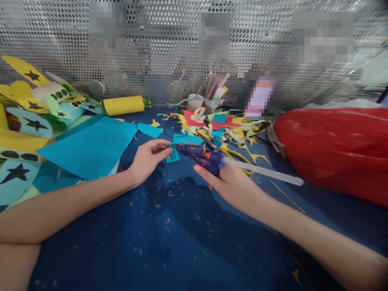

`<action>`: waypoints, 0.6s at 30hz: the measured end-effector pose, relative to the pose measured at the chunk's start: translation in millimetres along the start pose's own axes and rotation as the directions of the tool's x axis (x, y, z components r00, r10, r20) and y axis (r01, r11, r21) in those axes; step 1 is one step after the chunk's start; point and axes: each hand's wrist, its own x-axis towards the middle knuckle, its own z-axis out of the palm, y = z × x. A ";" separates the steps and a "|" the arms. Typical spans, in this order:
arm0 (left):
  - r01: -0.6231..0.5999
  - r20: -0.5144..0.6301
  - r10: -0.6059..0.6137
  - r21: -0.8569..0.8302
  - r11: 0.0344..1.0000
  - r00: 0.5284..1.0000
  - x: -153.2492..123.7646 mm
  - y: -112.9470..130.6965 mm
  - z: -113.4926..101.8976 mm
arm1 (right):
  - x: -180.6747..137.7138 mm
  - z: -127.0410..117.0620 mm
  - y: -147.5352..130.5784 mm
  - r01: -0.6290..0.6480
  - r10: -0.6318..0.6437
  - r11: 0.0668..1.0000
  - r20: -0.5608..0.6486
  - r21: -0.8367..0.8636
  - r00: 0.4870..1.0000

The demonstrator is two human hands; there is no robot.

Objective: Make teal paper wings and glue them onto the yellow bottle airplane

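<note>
My right hand (pixel 228 178) is wrapped round a blue glue gun (pixel 197 153), whose small red light is lit. A long whitish glue stick (pixel 266 171) juts out of its back end. The nozzle points left, at the fingertips of my left hand (pixel 151 155). Those fingers pinch a small blue paper piece (pixel 172 155) by its upper edge; whether the nozzle touches it I cannot tell. Just behind lies another blue paper strip (pixel 188 139). Yellow-handled scissors (pixel 233 155) lie partly hidden behind the glue gun.
Blue paper sheets (pixel 91 145) lie at left, beside paper-covered bottle planes (pixel 36 109) with black stars. A yellow-wrapped bottle (pixel 123 106) rests at the back. Colourful paper scraps (pixel 209 123) spread before cups of sticks (pixel 195 103). A red plastic bag (pixel 336 145) bulges at right.
</note>
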 end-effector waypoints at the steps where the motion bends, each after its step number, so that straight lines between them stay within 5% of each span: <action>1: -0.004 -0.003 0.004 0.002 1.000 1.000 0.2 -0.1 -0.2 | -0.1 0.0 0.1 0.004 -0.004 1.000 -0.001 -0.001 1.000; 18: 0.023 -0.091 -0.029 -0.066 0.998 0.995 2.5 4.1 -0.1 | -0.7 1.3 -0.3 0.024 -0.023 0.999 0.024 -0.038 0.999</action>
